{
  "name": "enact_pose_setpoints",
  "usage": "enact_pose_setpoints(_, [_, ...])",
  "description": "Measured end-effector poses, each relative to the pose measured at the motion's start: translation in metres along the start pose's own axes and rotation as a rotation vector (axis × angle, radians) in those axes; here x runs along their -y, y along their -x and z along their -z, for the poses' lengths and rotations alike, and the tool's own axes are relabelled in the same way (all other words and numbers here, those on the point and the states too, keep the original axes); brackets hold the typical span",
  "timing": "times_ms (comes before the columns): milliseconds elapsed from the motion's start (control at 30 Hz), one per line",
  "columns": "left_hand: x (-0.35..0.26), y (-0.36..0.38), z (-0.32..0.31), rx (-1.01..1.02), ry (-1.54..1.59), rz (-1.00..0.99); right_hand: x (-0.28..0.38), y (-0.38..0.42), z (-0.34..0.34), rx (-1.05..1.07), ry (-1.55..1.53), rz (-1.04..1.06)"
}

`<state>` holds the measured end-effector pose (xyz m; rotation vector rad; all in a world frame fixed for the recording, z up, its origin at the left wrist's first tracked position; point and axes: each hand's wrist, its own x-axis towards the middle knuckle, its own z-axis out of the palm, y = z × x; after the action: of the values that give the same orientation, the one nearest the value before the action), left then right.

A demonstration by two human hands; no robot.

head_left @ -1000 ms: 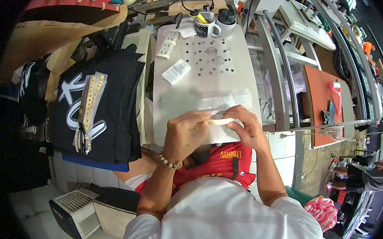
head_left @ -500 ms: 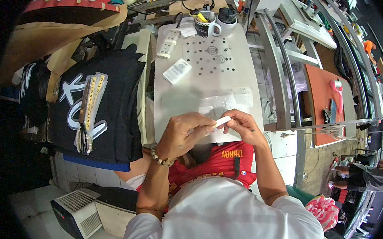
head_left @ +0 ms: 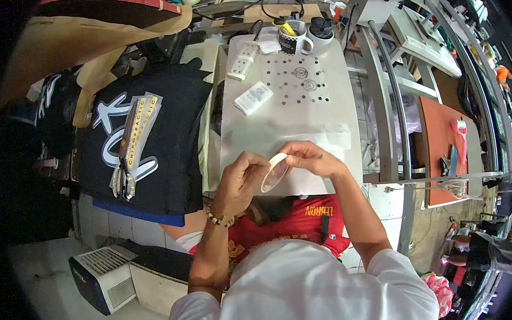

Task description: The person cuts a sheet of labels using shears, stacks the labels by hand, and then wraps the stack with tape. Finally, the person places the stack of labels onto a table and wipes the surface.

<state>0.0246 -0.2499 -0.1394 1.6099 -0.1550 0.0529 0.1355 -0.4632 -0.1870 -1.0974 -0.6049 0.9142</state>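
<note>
A thin, pale roll of tape [head_left: 267,181] is tilted between my two hands above the table's near edge, its ring side showing. My left hand [head_left: 240,181], with a beaded bracelet at the wrist, closes its fingers on the roll's left edge. On the opposite edge, my right hand [head_left: 310,158] pinches the roll between thumb and fingers. Below and beyond them is the light-coloured tabletop [head_left: 246,140]. A clear plastic sheet [head_left: 338,137] lies on it, just past my right hand.
Left of the table, black printed shirts [head_left: 175,130] are stacked, with scissors [head_left: 123,180] and a printed strip on top. A white box [head_left: 253,98], a power strip [head_left: 243,61] and mugs [head_left: 294,40] stand farther back. A metal frame [head_left: 388,105] runs along the right.
The roll has turned from nearly edge-on to show its round side. My hands have shifted around its rim, and the whole view has moved slightly.
</note>
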Motion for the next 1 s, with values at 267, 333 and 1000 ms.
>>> enact_pose_setpoints(267, [0.005,0.028,0.012,-0.023,-0.233,0.201,0.03,-0.146,0.095,-0.201,1.278,0.253])
enact_pose_setpoints(333, [-0.001,0.038,0.009,-0.044,-0.252,0.249,0.027,-0.171,0.113,-0.139,1.44,0.299])
enact_pose_setpoints(1000, [0.011,0.062,0.009,-0.066,-0.161,0.325,0.047,-0.207,0.096,0.209,1.574,-0.193])
